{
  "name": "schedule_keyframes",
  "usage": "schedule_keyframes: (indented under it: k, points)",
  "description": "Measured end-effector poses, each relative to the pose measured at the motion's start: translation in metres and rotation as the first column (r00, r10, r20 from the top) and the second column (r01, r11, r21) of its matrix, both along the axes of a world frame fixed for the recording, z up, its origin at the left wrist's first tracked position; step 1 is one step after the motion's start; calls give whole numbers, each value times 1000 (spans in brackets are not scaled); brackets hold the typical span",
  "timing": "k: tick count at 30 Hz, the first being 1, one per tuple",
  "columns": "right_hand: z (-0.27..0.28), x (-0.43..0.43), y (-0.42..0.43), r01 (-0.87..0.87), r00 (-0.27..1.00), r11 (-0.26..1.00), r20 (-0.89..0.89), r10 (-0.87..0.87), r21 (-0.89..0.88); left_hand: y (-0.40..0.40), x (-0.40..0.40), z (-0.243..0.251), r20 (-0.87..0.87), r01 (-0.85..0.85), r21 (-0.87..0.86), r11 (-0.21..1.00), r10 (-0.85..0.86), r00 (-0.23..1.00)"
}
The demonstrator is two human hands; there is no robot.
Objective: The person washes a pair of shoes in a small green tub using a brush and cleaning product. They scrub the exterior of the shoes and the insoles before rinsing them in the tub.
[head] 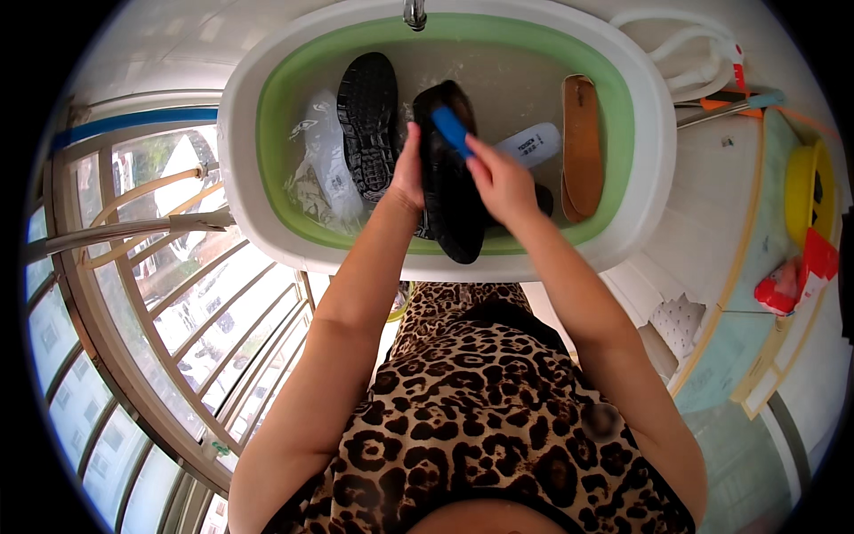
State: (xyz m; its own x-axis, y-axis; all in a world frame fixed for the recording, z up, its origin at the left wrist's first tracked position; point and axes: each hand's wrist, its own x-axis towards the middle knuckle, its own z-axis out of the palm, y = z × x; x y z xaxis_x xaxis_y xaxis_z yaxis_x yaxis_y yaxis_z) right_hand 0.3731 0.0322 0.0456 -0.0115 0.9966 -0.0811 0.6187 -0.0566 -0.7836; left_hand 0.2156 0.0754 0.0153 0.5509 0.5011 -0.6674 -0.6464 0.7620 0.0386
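Above a green basin (617, 133) of water, my left hand (408, 170) holds a black shoe (448, 193) by its side. My right hand (500, 177) grips a blue brush (451, 131), which lies against the upper end of that shoe; its bristles are hidden. Left of it another black shoe (367, 120) lies sole up in the basin. A clear plastic bag (327, 170) with something pale inside floats at the left. Brown insoles (582, 147) lean at the right, and a pale insole (534, 145) with writing lies beside my right hand. Part of another dark thing shows beneath my right wrist.
A white sink rim (650, 147) surrounds the basin, with a metal faucet (414, 15) at the far edge. A barred window (200, 320) stands to the left. To the right are a white hose (697, 50), a yellow basin (800, 190) and a red-and-white package (780, 287).
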Motion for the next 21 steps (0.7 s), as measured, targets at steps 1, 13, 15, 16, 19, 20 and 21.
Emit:
schedule_keyframes:
  k: [1,13,15,16,19,20,21]
  points:
    - [-13,5,23,51,997,998,51,-52,20,1,7,-1,-22,5,20,1000,-4,1000]
    - [-56,58,34,176,761,780,-419,-495,-601,23,-16,-11,-197,83,-68,994,-95,976]
    - [-78,38,29,279,883,840,-220,-415,-465,21,2,0,-94,73,-41,996,-77,993]
    - [-62,22,26,247,864,870,-309,-397,-427,17,1,4,-9,36,-24,999,-36,999]
    - [9,-15,-13,134,813,944,-512,-279,-301,8,-12,-2,78,-20,42,999,16,997]
    - [21,-25,-27,66,843,977,-513,-164,-205,4,-26,-27,311,-59,116,992,20,950]
    - [19,-22,-34,31,873,992,-480,-86,-121,8,9,16,78,44,75,996,-50,996]
